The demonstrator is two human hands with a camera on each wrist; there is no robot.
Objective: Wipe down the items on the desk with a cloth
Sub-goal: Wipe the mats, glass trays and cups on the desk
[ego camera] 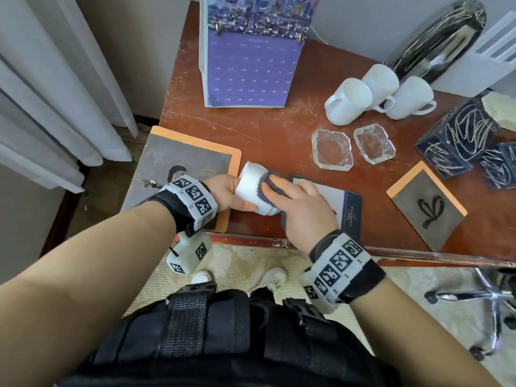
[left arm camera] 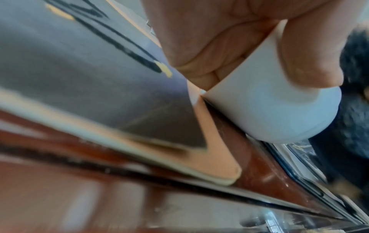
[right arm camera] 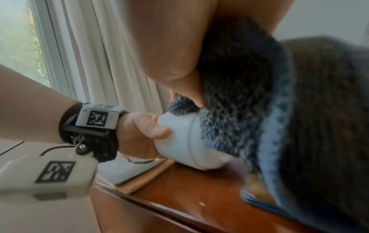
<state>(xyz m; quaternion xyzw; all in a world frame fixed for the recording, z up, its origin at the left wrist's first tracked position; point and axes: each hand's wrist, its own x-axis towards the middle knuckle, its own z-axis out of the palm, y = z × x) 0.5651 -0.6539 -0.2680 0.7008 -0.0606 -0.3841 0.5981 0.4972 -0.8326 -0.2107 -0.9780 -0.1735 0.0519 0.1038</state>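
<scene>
We look down on a scratched red-brown wooden desk (ego camera: 279,129). A purple calendar (ego camera: 248,65) stands at its back edge, and every place below is given relative to that calendar.

Largest of the flat pieces, an orange-bordered board (ego camera: 178,160) lies in front of the calendar and to its left. Three white mugs (ego camera: 377,93) lie tipped on their sides to the calendar's right, with two glass ashtrays (ego camera: 351,149) in front of them.

Straight in front of the calendar, near the desk's front edge, our left hand (ego camera: 223,191) has its fingers curled round a white mug (ego camera: 251,188) held on its side just above the desk. Our right hand (ego camera: 301,208) presses a grey fluffy cloth (ego camera: 268,182) against the mug, fingers bent over the fabric — gripping it.

We judge the mug to be glazed ceramic: stiff, moderately heavy, smooth enough to slip, and breakable if dropped. A full wrap round the body, as here, looks the safest hold; the handle is not visible. The cloth is soft and light, and bunches easily in the palm.
</scene>
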